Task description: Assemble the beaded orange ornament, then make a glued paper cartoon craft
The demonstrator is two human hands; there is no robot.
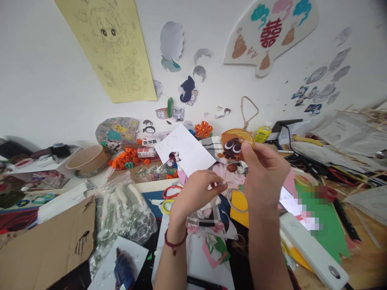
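Above cluttered table, right hand [263, 171] pinching orange ornament [233, 146], left hand [195, 191] fingers closed

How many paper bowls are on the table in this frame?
1. A brown paper bowl stands at the left of the table, beside the orange flower pieces. More could be hidden under the clutter.
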